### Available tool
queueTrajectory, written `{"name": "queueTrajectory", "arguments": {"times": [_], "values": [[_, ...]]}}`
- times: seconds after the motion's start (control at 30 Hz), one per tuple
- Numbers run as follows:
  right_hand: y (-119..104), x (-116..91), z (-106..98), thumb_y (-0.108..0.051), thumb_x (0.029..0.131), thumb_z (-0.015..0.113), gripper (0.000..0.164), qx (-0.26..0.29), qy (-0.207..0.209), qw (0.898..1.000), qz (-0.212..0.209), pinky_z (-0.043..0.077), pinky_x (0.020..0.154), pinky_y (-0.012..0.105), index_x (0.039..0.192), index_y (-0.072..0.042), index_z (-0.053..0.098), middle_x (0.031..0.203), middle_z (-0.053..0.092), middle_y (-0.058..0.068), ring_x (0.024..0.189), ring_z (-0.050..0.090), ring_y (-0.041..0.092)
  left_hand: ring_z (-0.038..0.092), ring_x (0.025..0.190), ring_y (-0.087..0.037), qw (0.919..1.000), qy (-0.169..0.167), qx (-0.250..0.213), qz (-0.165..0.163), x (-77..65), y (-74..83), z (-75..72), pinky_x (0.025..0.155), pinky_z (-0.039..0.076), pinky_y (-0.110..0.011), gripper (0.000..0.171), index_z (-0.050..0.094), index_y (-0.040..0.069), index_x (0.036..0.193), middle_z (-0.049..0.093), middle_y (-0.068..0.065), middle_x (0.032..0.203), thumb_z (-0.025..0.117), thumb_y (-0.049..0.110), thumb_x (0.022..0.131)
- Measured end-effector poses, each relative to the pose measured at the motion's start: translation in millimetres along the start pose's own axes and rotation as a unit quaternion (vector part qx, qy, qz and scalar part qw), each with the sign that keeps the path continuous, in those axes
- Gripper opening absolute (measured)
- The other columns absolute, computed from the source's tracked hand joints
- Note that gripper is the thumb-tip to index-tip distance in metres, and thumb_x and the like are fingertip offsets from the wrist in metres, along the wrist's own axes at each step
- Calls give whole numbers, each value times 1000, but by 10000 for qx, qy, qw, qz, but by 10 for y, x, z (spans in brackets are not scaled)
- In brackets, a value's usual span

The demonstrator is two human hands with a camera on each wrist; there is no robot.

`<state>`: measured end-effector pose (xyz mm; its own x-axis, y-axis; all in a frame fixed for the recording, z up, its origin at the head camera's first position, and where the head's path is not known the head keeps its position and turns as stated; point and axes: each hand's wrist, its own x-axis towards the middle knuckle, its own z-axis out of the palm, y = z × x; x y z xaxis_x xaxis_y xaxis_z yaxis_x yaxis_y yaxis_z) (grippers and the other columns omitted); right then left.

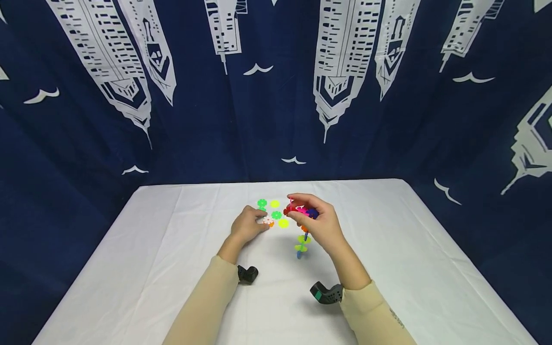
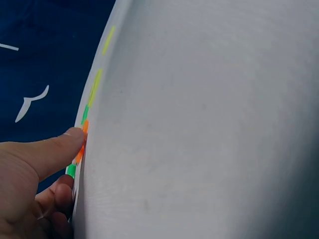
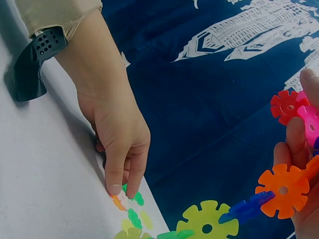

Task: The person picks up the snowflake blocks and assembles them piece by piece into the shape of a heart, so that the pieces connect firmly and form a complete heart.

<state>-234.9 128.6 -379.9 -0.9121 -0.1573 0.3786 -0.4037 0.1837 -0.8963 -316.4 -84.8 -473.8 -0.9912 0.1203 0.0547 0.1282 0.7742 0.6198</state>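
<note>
My right hand (image 1: 320, 223) holds up a chain of interlocking plastic flower discs. A red disc (image 3: 288, 107) and a pink disc (image 3: 310, 124) sit by its thumb and fingers. Below them hang an orange disc (image 3: 283, 191), a blue disc (image 3: 246, 207) and a yellow-green disc (image 3: 208, 221), with green and blue pieces lower in the head view. My left hand (image 1: 248, 224) is down at the table, thumb and fingertips around a white flower disc (image 1: 268, 220). An orange disc (image 1: 271, 224) lies against it, by the left thumb.
Loose discs lie beside the left hand on the white-covered table (image 1: 172, 268): green (image 1: 276, 215), yellow (image 1: 283, 223), another yellow (image 1: 274, 203) and a green one (image 1: 261, 203) farther back. A dark blue curtain (image 1: 258, 120) rises behind the table's far edge.
</note>
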Motion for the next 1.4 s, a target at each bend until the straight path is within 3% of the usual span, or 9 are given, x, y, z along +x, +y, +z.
{"name": "queueTrajectory", "arguments": {"times": [0.37,0.53,0.77,0.83,0.97,1.07,1.2,1.4], "values": [[2,2,2,-17,88,77,34,0,-50,9999,-135,57,59,28,122,-18,69,103,71,9,69,63,18,63,105,-21,9998,153,83,31,7,-37,-3,86,52,-38,29,77,20,108,63,-4,112,82,30,82],[4,3,9,-18,88,77,35,-54,-68,9999,-148,57,60,29,122,-19,69,103,71,9,69,63,19,64,92,-17,9992,392,-48,2,-43,-62,-8,79,51,-34,28,75,20,107,66,0,107,82,30,82],[16,-9,23,-19,89,77,34,-200,-77,9997,-120,56,59,26,122,-21,69,102,71,6,69,63,19,62,76,-12,9967,766,-272,8,-142,-83,1,68,46,-28,8,75,19,92,73,4,86,79,22,86],[14,-9,23,-18,89,77,34,-204,-75,9996,-154,56,59,25,122,-19,69,102,71,8,69,63,18,61,75,-11,9971,713,-259,105,-155,-79,5,67,45,-28,15,75,19,99,72,5,83,80,23,85],[9,-7,16,-18,89,77,34,-245,-94,9994,-220,56,59,24,122,-17,69,103,71,10,68,63,16,61,84,-13,9990,242,-67,379,-163,-66,2,75,48,-30,38,75,20,114,67,3,94,85,29,79],[9,-3,12,-17,89,77,34,-265,-97,9993,-246,55,59,23,122,-17,69,102,71,10,68,62,15,62,93,-16,9983,-31,16,579,-166,-58,-8,83,51,-34,42,77,20,114,65,-1,101,89,29,75],[4,-4,12,-16,89,76,34,-216,-116,9993,-293,55,58,25,122,-15,69,103,71,12,67,62,15,62,94,-18,9978,7,-60,662,-167,-67,-14,84,51,-36,34,79,18,107,66,-2,102,88,24,75],[-6,-10,17,-15,89,76,35,-212,-133,9990,-363,55,59,24,123,-15,68,102,71,12,67,63,15,53,78,-12,9977,183,-279,588,-173,-127,18,70,44,-29,30,77,16,102,63,2,96,88,24,75]]}}
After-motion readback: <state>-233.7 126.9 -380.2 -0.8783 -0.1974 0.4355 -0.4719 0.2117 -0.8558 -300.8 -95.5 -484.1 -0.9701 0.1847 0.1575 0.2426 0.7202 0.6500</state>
